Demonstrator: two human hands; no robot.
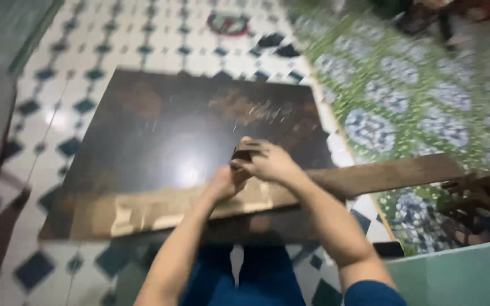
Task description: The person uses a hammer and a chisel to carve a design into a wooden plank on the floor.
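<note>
Over the dark board [160, 141] on the tiled floor [143, 39], I log: right hand [270, 161] grip closed around a small dark block [242, 153]; left hand [227, 182] beneath, grip unclear; long plank [381, 175] under both.

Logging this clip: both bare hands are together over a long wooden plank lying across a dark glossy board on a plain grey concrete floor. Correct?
Not quite. The head view shows the floor is white tile with dark diamonds, not concrete. Left hand and right hand do meet over the long wooden plank on the dark glossy board.
</note>
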